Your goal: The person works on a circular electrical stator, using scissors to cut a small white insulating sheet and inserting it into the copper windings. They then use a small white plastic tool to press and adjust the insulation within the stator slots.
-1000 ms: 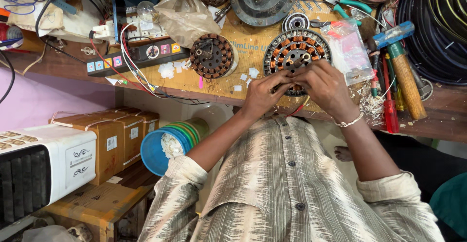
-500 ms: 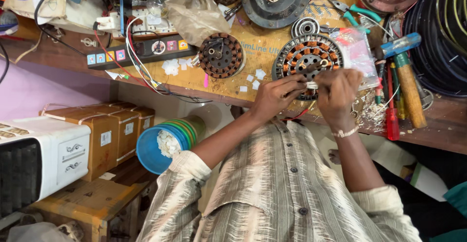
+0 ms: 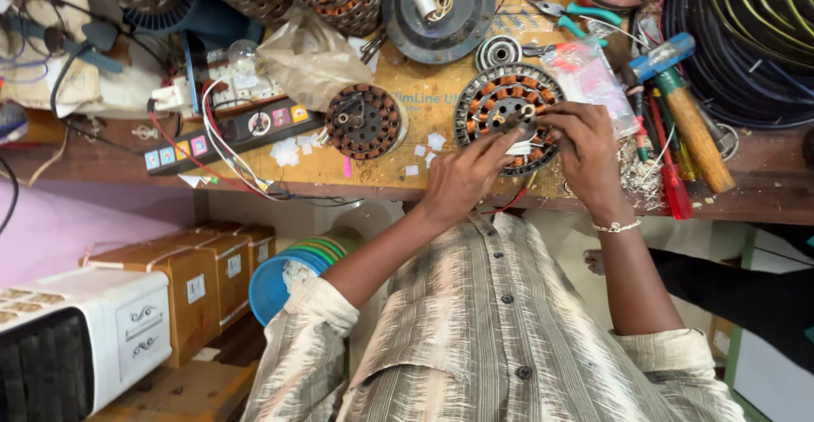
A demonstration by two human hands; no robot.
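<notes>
- Fingers (image 3: 500, 146) of left hand (image 3: 462, 180) pinched on white lead at stator (image 3: 506, 112).
- Right hand (image 3: 585, 150) fingers curled on stator rim, as earlier.
- Hands kept in place; tabletop (image 3: 424, 104) unchanged.

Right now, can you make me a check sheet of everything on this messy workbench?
Surface: wooden bench, scattered with paper scraps.
Job's things: round copper-wound stator under both hands.
Clutter: second stator, hammer, red screwdriver, pliers, plastic bag.
Grippers: left hand and right hand both touch the stator's near edge.
Cables: red and white wires by the power strip.
Surroundings: cardboard boxes, blue bucket.
</notes>
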